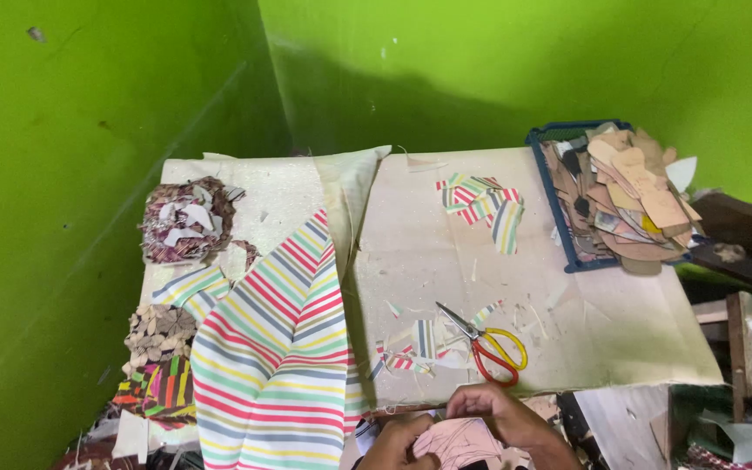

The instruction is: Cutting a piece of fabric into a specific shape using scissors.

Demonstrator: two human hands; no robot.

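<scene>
Head view: at the near edge of the cardboard-covered desk, left hand and right hand both pinch a pink cut-out pattern piece. Red-and-yellow-handled scissors lie just beyond the right hand, with bare cardboard farther right. Green walls enclose the corner.

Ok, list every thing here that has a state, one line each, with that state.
scissors: blades open, lying flat on the table, untouched.
striped fabric: unrolled, draped over the table's front edge.
blue tray: heaped with tan cut shapes, overflowing.
striped cut pieces: loose pile near the table's back.
pink piece: held at the table's front edge.
left hand: gripping the pink piece.
right hand: gripping the pink piece.
</scene>
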